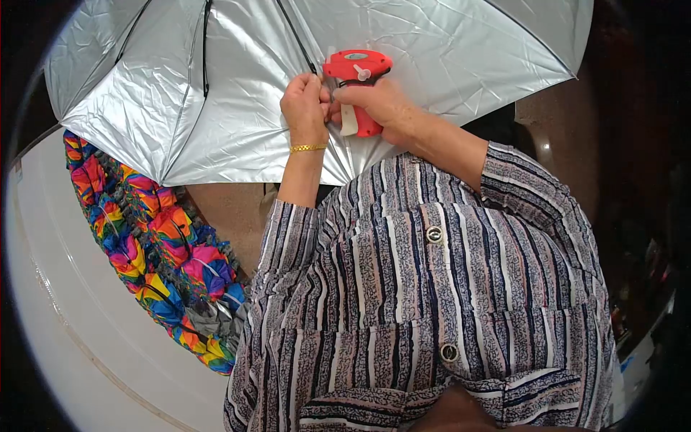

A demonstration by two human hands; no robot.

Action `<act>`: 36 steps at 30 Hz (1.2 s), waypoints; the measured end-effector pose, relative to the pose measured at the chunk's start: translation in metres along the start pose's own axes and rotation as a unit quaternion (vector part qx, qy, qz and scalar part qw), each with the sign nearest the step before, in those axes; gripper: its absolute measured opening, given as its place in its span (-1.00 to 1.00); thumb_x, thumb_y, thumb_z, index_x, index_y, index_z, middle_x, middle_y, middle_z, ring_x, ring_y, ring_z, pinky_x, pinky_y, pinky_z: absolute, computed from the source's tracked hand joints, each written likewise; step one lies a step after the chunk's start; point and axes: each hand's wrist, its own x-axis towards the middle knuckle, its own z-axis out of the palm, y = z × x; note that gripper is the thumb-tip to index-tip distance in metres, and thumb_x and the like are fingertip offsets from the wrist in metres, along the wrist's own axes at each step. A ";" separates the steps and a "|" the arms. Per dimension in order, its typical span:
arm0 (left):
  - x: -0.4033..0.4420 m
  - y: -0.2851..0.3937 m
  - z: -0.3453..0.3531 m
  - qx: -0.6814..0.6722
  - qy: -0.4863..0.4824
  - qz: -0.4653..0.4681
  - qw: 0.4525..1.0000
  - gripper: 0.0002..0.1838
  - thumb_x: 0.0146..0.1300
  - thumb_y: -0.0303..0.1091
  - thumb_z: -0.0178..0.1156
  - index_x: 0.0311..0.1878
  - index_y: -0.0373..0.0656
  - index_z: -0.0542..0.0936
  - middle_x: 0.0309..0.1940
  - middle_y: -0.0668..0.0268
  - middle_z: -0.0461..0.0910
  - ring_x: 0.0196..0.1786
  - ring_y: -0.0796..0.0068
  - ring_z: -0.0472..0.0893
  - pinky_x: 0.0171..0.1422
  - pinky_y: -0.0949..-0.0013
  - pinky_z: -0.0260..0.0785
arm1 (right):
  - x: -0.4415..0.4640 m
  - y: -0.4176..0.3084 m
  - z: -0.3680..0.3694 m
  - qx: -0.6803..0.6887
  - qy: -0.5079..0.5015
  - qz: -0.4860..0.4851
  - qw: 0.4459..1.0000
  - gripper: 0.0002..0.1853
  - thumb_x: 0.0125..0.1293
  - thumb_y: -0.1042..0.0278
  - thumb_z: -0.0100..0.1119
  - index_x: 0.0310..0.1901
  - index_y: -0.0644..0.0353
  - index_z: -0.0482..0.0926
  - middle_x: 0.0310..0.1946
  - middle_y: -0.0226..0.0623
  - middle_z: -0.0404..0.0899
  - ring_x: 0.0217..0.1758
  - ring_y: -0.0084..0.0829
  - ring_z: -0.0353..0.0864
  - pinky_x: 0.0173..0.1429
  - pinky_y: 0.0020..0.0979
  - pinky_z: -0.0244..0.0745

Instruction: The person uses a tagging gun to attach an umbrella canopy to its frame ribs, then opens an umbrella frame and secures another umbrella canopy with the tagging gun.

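An open umbrella (237, 122) with a silver lining spreads across the top of the view, its inner side facing me. My left hand (305, 108) is closed in a pinch at the lower end of a black rib (294, 32), gripping the umbrella there. Just to its right, my right hand (385, 104) is wrapped round the handle of a red tagging gun (360, 63) with a pale trigger. The gun's nose points left, close to my left fingertips. My fingers hide the exact spot where the gun meets the umbrella.
Several folded rainbow-coloured umbrellas (169, 230) lie in a long bundle at the left, on a white curved surface (79, 288). More black ribs (206, 50) run along the lining. Brown floor (558, 137) shows at the right.
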 end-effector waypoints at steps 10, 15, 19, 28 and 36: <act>0.000 0.001 -0.006 -0.021 -0.006 -0.017 1.000 -0.88 0.28 -0.41 -0.01 -0.32 -0.26 0.44 -0.67 0.40 0.35 -0.77 0.70 0.18 -0.73 0.56 -0.01 | -0.003 -0.002 -0.001 0.005 -0.009 0.018 1.000 -0.77 0.04 0.41 0.20 -0.26 0.34 0.53 -0.46 -0.18 0.59 -0.46 -0.38 0.61 -0.35 -0.39 0.56; 0.002 0.002 -0.011 -0.039 -0.037 -0.030 0.998 -0.86 0.30 -0.38 -0.02 -0.29 -0.25 0.42 -0.65 0.40 0.34 -0.77 0.70 0.16 -0.74 0.55 -0.03 | -0.002 -0.002 -0.002 0.014 -0.020 0.011 1.000 -0.77 0.04 0.41 0.21 -0.27 0.35 0.53 -0.49 -0.19 0.58 -0.47 -0.38 0.61 -0.37 -0.38 0.55; 0.001 0.003 -0.012 -0.041 -0.051 -0.036 0.997 -0.86 0.31 -0.37 -0.02 -0.27 -0.25 0.40 -0.65 0.40 0.34 -0.77 0.70 0.16 -0.73 0.55 -0.03 | -0.005 -0.005 0.000 -0.003 -0.020 0.013 1.000 -0.77 0.04 0.40 0.21 -0.28 0.35 0.52 -0.49 -0.20 0.57 -0.47 -0.38 0.61 -0.37 -0.38 0.56; -0.003 0.006 -0.012 -0.043 -0.084 -0.025 0.995 -0.88 0.33 -0.37 -0.04 -0.26 -0.22 0.39 -0.65 0.41 0.34 -0.76 0.70 0.18 -0.72 0.57 -0.01 | -0.002 -0.007 -0.006 0.036 -0.046 0.039 0.998 -0.78 0.08 0.40 0.18 -0.28 0.34 0.52 -0.48 -0.20 0.58 -0.48 -0.38 0.61 -0.37 -0.38 0.58; -0.004 0.005 -0.013 -0.074 -0.084 -0.030 0.993 -0.88 0.33 -0.36 -0.04 -0.24 -0.21 0.37 -0.65 0.40 0.35 -0.77 0.69 0.17 -0.72 0.57 0.00 | -0.004 -0.004 -0.005 0.049 -0.031 0.033 0.998 -0.82 0.02 0.45 0.22 -0.35 0.36 0.55 -0.52 -0.19 0.59 -0.54 -0.40 0.61 -0.43 -0.42 0.57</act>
